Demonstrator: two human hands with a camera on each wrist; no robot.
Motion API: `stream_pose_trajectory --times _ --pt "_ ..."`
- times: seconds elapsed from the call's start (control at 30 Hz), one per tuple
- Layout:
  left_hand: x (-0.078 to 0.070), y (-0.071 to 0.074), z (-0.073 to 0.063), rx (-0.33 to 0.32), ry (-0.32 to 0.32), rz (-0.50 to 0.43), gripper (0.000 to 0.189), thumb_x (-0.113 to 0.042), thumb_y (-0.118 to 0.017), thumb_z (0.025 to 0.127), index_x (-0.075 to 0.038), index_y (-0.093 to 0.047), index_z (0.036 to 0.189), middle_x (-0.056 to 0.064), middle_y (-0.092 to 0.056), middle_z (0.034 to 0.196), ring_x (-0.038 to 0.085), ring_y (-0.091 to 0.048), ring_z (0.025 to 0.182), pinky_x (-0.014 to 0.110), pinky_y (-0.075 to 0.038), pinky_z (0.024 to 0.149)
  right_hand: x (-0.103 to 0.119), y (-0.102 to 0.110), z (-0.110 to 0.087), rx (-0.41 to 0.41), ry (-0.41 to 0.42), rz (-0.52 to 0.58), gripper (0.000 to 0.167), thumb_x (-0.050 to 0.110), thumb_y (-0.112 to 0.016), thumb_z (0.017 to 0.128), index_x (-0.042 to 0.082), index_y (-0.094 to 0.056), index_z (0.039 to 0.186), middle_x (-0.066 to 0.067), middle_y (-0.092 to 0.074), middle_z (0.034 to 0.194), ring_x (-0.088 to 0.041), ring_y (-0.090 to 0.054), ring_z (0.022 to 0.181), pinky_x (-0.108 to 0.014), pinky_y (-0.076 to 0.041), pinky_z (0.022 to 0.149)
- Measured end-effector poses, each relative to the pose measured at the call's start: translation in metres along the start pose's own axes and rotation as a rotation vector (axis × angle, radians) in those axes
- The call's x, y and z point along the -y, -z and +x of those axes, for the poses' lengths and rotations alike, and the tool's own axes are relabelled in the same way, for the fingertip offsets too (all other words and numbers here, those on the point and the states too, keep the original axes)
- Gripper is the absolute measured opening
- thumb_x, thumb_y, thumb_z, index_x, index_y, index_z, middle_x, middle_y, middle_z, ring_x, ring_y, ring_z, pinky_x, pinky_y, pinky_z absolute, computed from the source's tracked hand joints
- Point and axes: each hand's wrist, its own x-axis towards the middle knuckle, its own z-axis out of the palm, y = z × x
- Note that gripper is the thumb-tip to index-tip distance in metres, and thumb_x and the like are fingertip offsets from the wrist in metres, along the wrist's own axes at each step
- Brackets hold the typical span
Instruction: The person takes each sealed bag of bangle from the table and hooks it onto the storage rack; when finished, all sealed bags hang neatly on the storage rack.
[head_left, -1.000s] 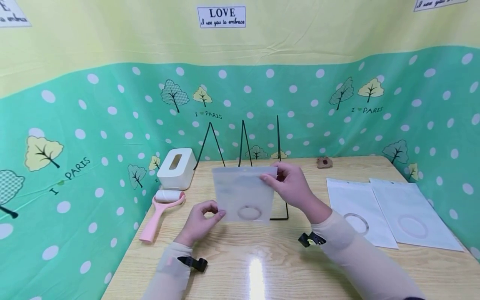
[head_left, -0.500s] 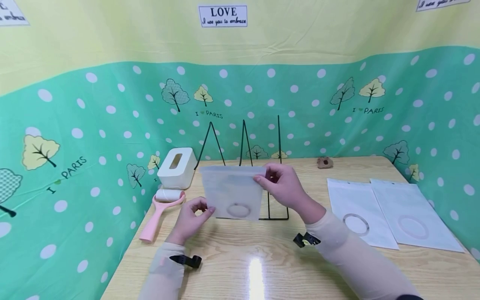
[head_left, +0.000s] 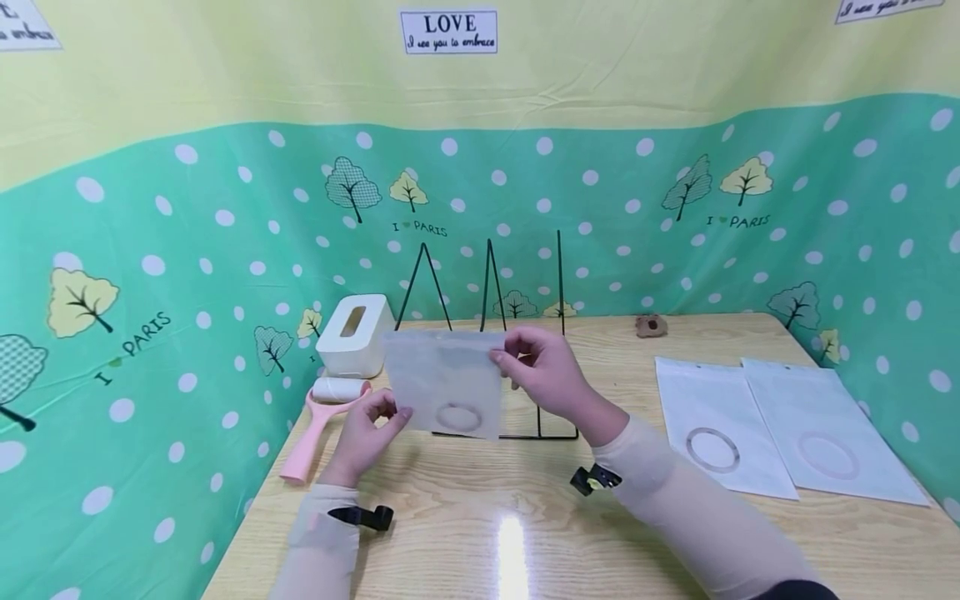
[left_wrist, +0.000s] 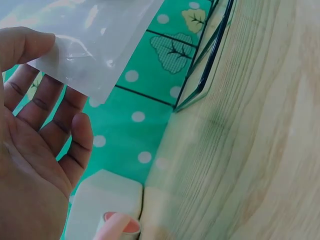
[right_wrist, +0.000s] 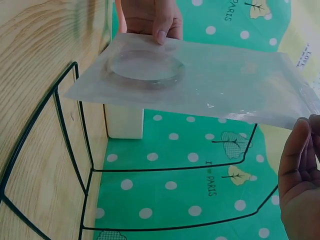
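Observation:
A translucent white bag (head_left: pixel 442 375) with a ring-shaped bangle (head_left: pixel 459 417) inside is held up above the table, in front of a black wire rack (head_left: pixel 540 417). My left hand (head_left: pixel 365 437) pinches its lower left corner between thumb and fingers. At the upper right corner, my right hand (head_left: pixel 551 375) pinches the bag the same way. The right wrist view shows the bag (right_wrist: pixel 220 85) stretched between both hands, the bangle (right_wrist: pixel 145 80) lying near the left-hand end. In the left wrist view, the thumb lies over the bag's edge (left_wrist: pixel 100 55).
Two similar bags, one with a grey ring (head_left: pixel 712 450) and one with a pale pink ring (head_left: pixel 828 456), lie flat at the right. A white tissue box (head_left: pixel 352 337) and a pink lint roller (head_left: pixel 315 433) sit at left. A small brown object (head_left: pixel 651 326) is at the back.
Both hands have moved left together with the bag, uncovering more of the rack's base at the right. The grips on its two corners stay the same.

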Motion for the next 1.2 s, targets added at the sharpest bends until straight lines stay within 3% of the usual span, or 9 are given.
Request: stream_pose_trajectory --times 0.27,0.53,0.7,0.87,0.97,1.2 --pt "-0.002 0.006 0.0 -0.085 0.04 0.051 0.005 0.004 -0.071 0.096 0.003 -0.068 0.092 0.018 -0.067 0.086 0.021 -0.062 0.081 0.028 -0.05 0.079 -0.004 -0.011 0.007 -0.013 0.004 0.047 0.01 0.007 -0.075 0.098 -0.002 -0.072 0.094 -0.012 -0.068 0.078 -0.03 -0.065 0.063 -0.043 -0.059 0.055" --pt "-0.005 0.012 -0.002 -0.126 0.091 0.066 0.008 0.0 -0.07 0.098 0.008 -0.069 0.098 0.016 -0.068 0.093 0.015 -0.063 0.087 0.028 -0.05 0.083 -0.01 -0.022 0.013 -0.029 -0.01 0.088 0.005 0.004 -0.075 0.097 -0.001 -0.076 0.096 -0.014 -0.071 0.077 -0.034 -0.067 0.062 -0.041 -0.06 0.057" --pt "-0.004 0.013 -0.001 -0.176 0.079 0.039 0.005 0.005 -0.068 0.097 0.01 -0.067 0.096 0.019 -0.066 0.089 0.015 -0.061 0.084 0.027 -0.049 0.081 -0.013 -0.029 0.017 -0.039 -0.038 0.094 0.006 0.002 -0.074 0.098 -0.003 -0.076 0.096 -0.015 -0.071 0.078 -0.031 -0.068 0.063 -0.039 -0.061 0.059" --pt "-0.003 0.015 -0.001 -0.23 0.065 0.052 0.005 0.005 -0.068 0.097 0.009 -0.067 0.095 0.021 -0.067 0.088 0.015 -0.06 0.082 0.025 -0.049 0.078 -0.014 -0.037 0.022 -0.049 -0.04 0.112 0.008 -0.002 -0.072 0.097 -0.009 -0.074 0.094 -0.023 -0.069 0.076 -0.044 -0.065 0.063 -0.044 -0.06 0.059" --pt "-0.002 0.017 -0.001 -0.248 0.073 0.067 0.005 0.004 -0.068 0.098 0.008 -0.068 0.095 0.021 -0.068 0.089 0.014 -0.061 0.083 0.026 -0.05 0.077 -0.003 -0.04 0.021 -0.054 -0.043 0.121 0.009 -0.002 -0.072 0.097 -0.01 -0.074 0.093 -0.024 -0.069 0.075 -0.051 -0.063 0.065 -0.049 -0.06 0.061" --pt "0.0 0.02 -0.001 -0.288 0.086 0.061 0.005 0.005 -0.067 0.097 0.009 -0.068 0.094 0.02 -0.067 0.087 0.014 -0.061 0.082 0.027 -0.05 0.077 -0.016 -0.046 0.025 -0.055 -0.015 0.157 0.011 0.007 -0.076 0.097 -0.004 -0.076 0.095 -0.013 -0.072 0.078 -0.025 -0.068 0.063 -0.054 -0.059 0.06"
